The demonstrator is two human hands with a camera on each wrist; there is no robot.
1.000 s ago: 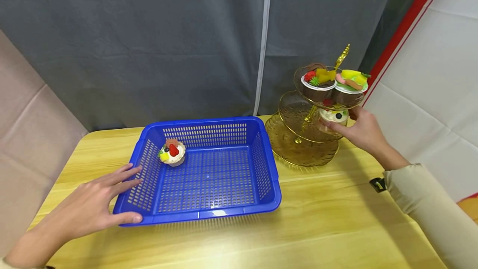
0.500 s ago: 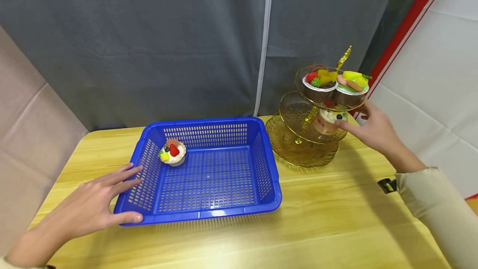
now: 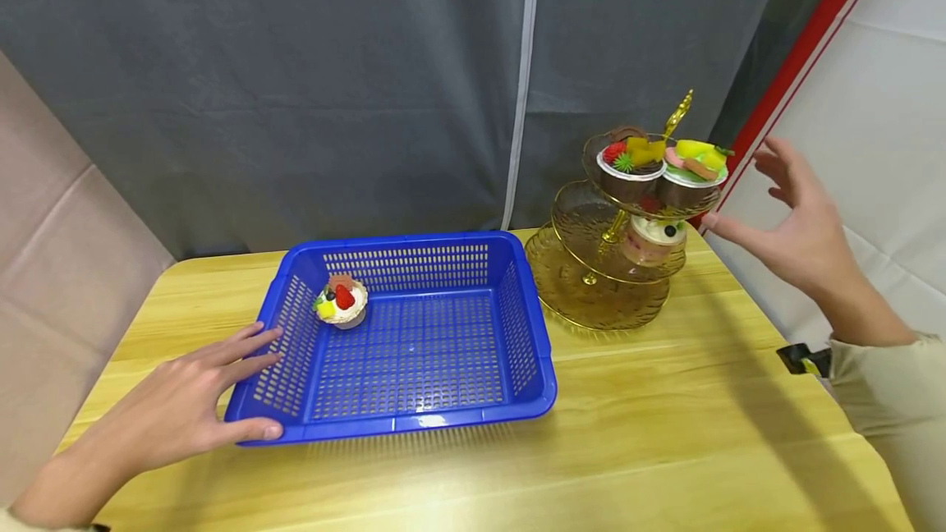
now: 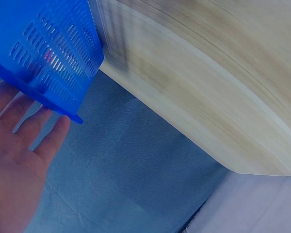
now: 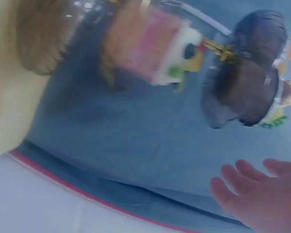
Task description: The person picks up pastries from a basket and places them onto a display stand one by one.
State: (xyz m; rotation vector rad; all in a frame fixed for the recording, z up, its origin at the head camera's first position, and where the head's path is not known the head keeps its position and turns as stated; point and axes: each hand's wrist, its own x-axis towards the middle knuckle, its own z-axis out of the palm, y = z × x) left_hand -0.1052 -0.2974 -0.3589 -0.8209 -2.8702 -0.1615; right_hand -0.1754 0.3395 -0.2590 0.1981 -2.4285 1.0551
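My left hand (image 3: 188, 405) rests with spread, fairly straight fingers on the left rim of a blue plastic basket (image 3: 473, 415). A cupcake (image 3: 344, 304) topped with a strawberry sits inside, at the basket's left. To the right stands a three-tier gold-rimmed cake stand (image 3: 591, 310). Two dessert cups, one chocolate (image 3: 628, 179) and one with green and yellow topping (image 3: 691, 175), sit on its top tier. A pink layered cake (image 3: 650, 243) with white cream sits on the middle tier. My right hand (image 3: 801, 228), fingers parted and holding nothing, is in the air right of the stand.
A wooden table (image 3: 414, 483) carries the basket and stand. Behind it hangs a grey curtain (image 3: 332, 89). A white panel (image 3: 872, 138) with a red edge stands at the right, and a beige panel (image 3: 74, 212) at the left.
My right hand has let go of the layered cake on the middle tier and moved away to the right. My left hand and the basket have stayed put.
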